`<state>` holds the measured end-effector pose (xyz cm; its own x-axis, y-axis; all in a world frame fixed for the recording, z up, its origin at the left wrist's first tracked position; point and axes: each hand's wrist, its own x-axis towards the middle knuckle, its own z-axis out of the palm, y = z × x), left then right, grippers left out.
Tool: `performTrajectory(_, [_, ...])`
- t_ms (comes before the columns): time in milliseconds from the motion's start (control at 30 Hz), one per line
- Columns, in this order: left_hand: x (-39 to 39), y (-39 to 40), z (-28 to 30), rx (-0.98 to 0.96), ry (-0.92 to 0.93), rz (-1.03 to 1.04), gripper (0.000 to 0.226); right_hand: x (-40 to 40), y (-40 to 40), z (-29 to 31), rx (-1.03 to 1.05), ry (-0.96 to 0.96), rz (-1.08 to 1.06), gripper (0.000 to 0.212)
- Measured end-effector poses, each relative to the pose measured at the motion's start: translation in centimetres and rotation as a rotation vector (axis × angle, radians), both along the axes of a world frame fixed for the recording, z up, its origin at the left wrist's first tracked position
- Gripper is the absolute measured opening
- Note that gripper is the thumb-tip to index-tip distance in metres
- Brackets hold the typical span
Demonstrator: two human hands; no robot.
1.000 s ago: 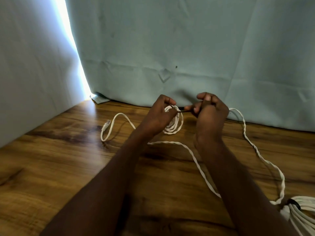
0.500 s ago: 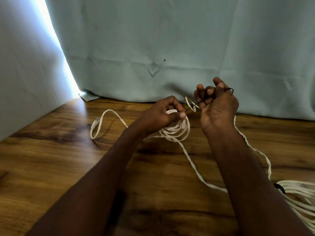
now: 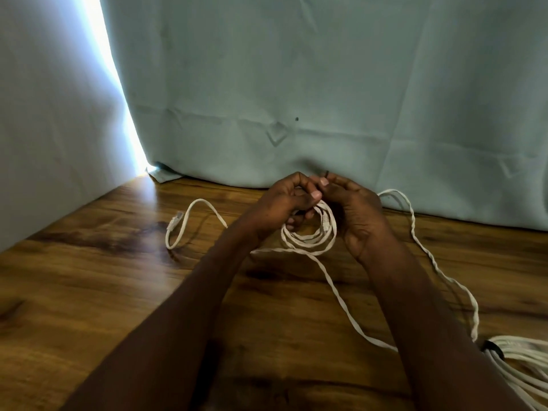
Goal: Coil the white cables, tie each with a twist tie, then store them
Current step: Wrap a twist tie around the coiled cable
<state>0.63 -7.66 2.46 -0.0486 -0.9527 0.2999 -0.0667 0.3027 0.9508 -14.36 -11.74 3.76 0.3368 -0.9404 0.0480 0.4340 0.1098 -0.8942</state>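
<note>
Nearest us, at the desk's (image 3: 89,292) right edge, lies a coiled bundle (image 3: 522,360) bound with a dark tie (image 3: 493,349). A loose white cable (image 3: 341,298) runs from there up to our hands. Our left hand (image 3: 281,203) has its grip curled round the small coil (image 3: 311,235), held just above the desk. Our right hand (image 3: 355,209) meets it, fingertips pinching a dark twist tie (image 3: 326,174) at the coil's top. Further left, a plug end (image 3: 177,218) rests on the wood. Behind hangs a pale curtain (image 3: 296,84).
</note>
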Motion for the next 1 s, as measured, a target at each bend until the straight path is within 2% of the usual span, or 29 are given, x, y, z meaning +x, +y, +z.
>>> performTrajectory(167, [-1.5, 0.5, 0.0, 0.014, -0.131, -0.015, 0.01, -0.9, -1.1, -0.3, 0.04, -0.001, -0.102, 0.022])
performTrajectory(400, [-3.4, 0.6, 0.0, -0.067, -0.17, -0.051, 0.014, -1.2, -2.5, -0.5, 0.144, -0.077, -0.174, 0.013])
performTrajectory(500, [-3.7, 0.5, -0.1, -0.09, -0.17, -0.066, 0.011, -1.4, -2.3, -0.6, 0.216, -0.075, -0.129, 0.018])
performTrajectory(567, [-3.5, 0.7, 0.2, -0.109, -0.185, -0.097, 0.01, -1.8, -2.5, -0.6, 0.259, -0.05, -0.054, 0.034])
performTrajectory(667, [-3.0, 0.6, 0.5, -0.145, -0.264, -0.098, 0.029, -2.0, -2.3, -0.4, 0.273, 0.02, 0.004, 0.041])
performTrajectory(767, [-3.1, 0.1, 0.0, -0.215, -0.261, 0.018, 0.02, -1.3, -1.7, -0.1, 0.254, 0.086, 0.01, 0.029])
performTrajectory(833, [-3.3, 0.0, -0.3, -0.264, -0.303, 0.104, 0.016, -0.6, -2.0, -0.4, 0.244, 0.105, -0.009, 0.036])
performTrajectory(933, [-3.2, -0.2, -0.6, -0.376, -0.585, 0.291, 0.019, -0.2, -2.4, -1.1, 0.216, 0.177, 0.004, 0.033])
performTrajectory(1000, [-3.1, -0.1, -0.7, -0.398, -0.698, 0.381, 0.018, -0.3, -2.7, -1.6, 0.191, 0.194, 0.024, 0.046])
